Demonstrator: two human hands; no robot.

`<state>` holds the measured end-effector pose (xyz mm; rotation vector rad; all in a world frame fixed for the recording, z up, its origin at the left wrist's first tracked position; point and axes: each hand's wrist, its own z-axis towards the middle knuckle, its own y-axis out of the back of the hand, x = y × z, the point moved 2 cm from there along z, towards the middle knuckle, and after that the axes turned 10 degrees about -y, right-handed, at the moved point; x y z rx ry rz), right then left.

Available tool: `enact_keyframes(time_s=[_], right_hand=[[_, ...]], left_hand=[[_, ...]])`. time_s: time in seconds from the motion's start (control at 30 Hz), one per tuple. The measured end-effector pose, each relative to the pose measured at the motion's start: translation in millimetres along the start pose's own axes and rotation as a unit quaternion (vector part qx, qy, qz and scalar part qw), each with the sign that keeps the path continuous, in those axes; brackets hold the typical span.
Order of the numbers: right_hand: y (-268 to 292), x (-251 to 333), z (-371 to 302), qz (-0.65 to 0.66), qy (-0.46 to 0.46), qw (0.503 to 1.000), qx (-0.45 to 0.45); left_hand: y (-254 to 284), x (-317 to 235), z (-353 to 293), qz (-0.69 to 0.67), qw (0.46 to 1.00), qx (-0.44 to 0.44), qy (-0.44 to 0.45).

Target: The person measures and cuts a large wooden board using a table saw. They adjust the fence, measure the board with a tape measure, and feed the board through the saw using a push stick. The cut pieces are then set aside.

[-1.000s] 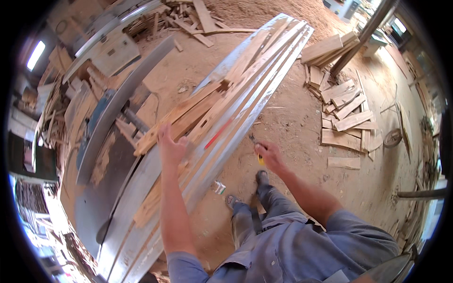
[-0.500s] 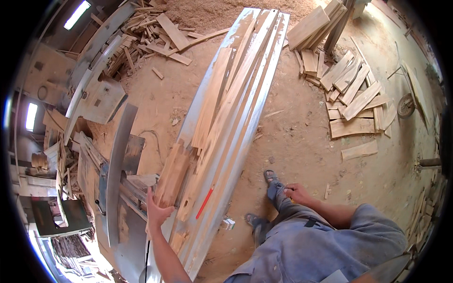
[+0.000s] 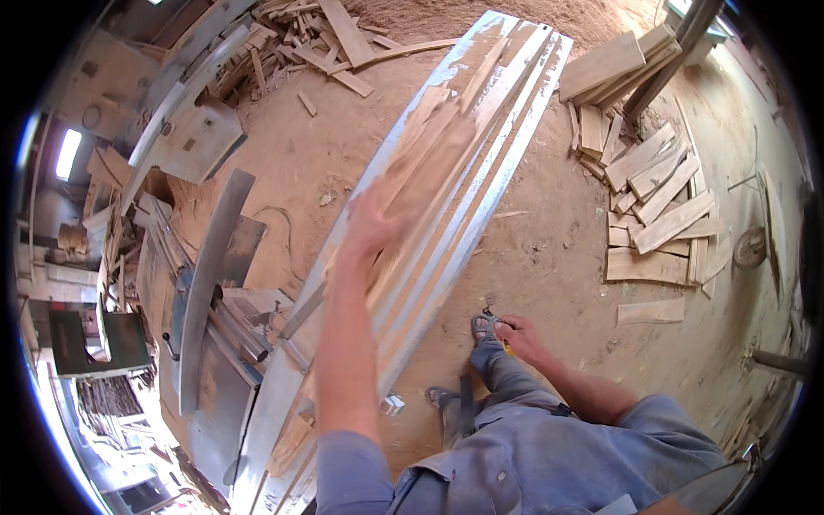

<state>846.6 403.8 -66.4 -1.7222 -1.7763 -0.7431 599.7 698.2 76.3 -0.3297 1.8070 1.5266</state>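
Observation:
My left hand (image 3: 376, 221), blurred by motion, grips the near end of a wooden board (image 3: 433, 167) with thumb and fingers at its sides. The board lies lengthwise over other long planks (image 3: 498, 107) on a long, narrow metal table (image 3: 541, 103). My left forearm crosses the table and hides part of the wood. My right hand (image 3: 522, 336) is closed in front of my leg, away from the table. A small yellow patch shows below its fingers; what it holds is too small to name.
A machine with a curved metal plate (image 3: 215, 292) stands left of the table. Scrap wood (image 3: 330, 47) is heaped at the far left. Short boards (image 3: 657, 193) are stacked on the floor at right, near a post (image 3: 674, 60) and a wheel (image 3: 750, 249). Sawdust covers the far floor.
My left hand has moved forward along the table, carrying the wooden board away from me over the other planks. The red pencil on the planks is no longer visible. My right hand stays closed.

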Motion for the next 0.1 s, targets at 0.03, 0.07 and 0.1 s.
enact_keyframes(time_s=[0.03, 0.07, 0.1], right_hand=[[-1, 4, 4, -0.001, -0.001, 1.0, 0.004], [-3, 6, 8, -0.006, -0.002, 1.0, 0.015], [0, 6, 13, 0.003, 0.016, 1.0, -0.023]], left_hand=[[-14, -17, 11, 0.042, 0.999, 0.013, 0.027], [-21, -27, 19, 0.052, 0.998, 0.014, 0.036], [-30, -36, 28, 0.061, 0.997, 0.018, 0.043]])
